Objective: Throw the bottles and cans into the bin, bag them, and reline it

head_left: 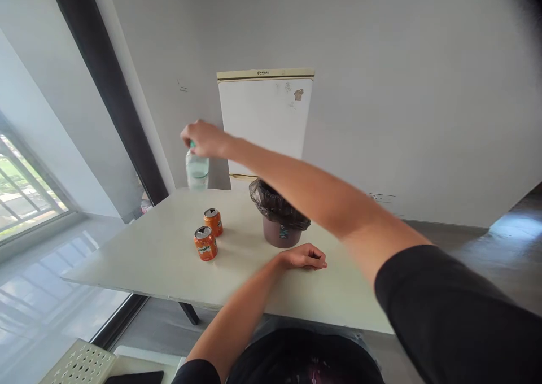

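My right hand (pixel 204 138) reaches across to the far left, closed around the cap end of a clear plastic bottle (pixel 197 170). The bottle hangs upright above the table's back edge, a little blurred. My left hand (pixel 304 256) rests on the table with its fingers curled in, in front of a brown trash bin (pixel 282 234); whether anything is inside those fingers is hidden. A black plastic bag lines the bin, and my right forearm covers part of its mouth. Two opened orange soda cans (pixel 205 244) (pixel 213 222) stand upright on the table, left of the bin.
The pale table (pixel 156 248) spans the middle. Behind it stands a white refrigerator (pixel 265 118) against a grey wall. A window (pixel 25 186) is at the left. At the lower left are a perforated cream box (pixel 82 364) and a flat black object (pixel 135 378).
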`<state>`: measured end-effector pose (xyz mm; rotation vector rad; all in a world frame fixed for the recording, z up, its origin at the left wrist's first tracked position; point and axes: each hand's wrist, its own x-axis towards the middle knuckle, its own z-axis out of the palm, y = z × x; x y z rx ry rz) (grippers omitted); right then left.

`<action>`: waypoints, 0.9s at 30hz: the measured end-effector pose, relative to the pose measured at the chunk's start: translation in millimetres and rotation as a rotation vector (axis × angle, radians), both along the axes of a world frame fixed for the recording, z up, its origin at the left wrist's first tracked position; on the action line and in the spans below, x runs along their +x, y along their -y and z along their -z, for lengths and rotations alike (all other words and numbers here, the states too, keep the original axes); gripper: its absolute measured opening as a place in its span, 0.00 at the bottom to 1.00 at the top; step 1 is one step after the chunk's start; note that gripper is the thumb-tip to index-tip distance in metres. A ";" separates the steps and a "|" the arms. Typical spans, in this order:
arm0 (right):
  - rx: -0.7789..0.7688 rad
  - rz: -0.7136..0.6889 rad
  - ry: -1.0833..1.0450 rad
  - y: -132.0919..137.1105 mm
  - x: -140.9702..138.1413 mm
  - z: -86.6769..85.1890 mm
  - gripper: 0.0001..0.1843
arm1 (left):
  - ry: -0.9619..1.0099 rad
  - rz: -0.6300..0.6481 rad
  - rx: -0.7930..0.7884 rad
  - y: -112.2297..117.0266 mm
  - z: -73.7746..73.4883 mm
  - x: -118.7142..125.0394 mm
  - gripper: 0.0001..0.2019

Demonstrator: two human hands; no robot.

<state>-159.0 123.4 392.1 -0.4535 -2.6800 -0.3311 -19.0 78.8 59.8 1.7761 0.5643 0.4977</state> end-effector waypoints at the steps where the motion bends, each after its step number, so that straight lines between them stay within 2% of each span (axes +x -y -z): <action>1: 0.043 0.033 0.016 -2.9 24.3 -14.3 0.13 | 0.010 0.042 -0.023 -1.9 1.8 0.9 0.22; 3: 0.107 0.142 0.063 -11.0 75.1 -35.4 0.14 | 0.039 0.112 -0.064 -5.0 4.0 2.4 0.27; 5: 0.131 0.296 0.103 -22.7 124.3 -45.5 0.11 | 0.074 0.138 -0.086 -6.9 5.3 3.5 0.27; 7: 0.119 0.414 0.110 -35.6 167.8 -46.3 0.11 | 0.097 0.146 -0.104 -7.9 7.3 4.0 0.27; 9: 0.098 0.475 0.109 -45.8 203.0 -42.1 0.12 | 0.110 0.147 -0.119 -8.7 10.0 4.4 0.27; 12: 0.026 0.496 0.081 -51.0 238.3 -36.6 0.13 | 0.120 0.147 -0.138 -9.4 13.5 4.9 0.27; 16: -0.028 0.446 0.013 -44.8 254.9 -37.6 0.14 | 0.121 0.134 -0.158 -8.9 14.1 4.9 0.28; 20: -0.091 0.468 0.105 -42.0 247.4 -32.6 0.12 | 0.117 0.128 -0.167 -8.4 12.5 4.9 0.29; 24: -0.177 0.513 0.272 -55.3 231.6 -8.4 0.10 | 0.111 0.130 -0.164 -8.3 11.4 5.2 0.29; 27: -0.362 0.554 0.393 -71.0 221.5 17.2 0.14 | 0.107 0.133 -0.156 -7.7 10.4 5.0 0.29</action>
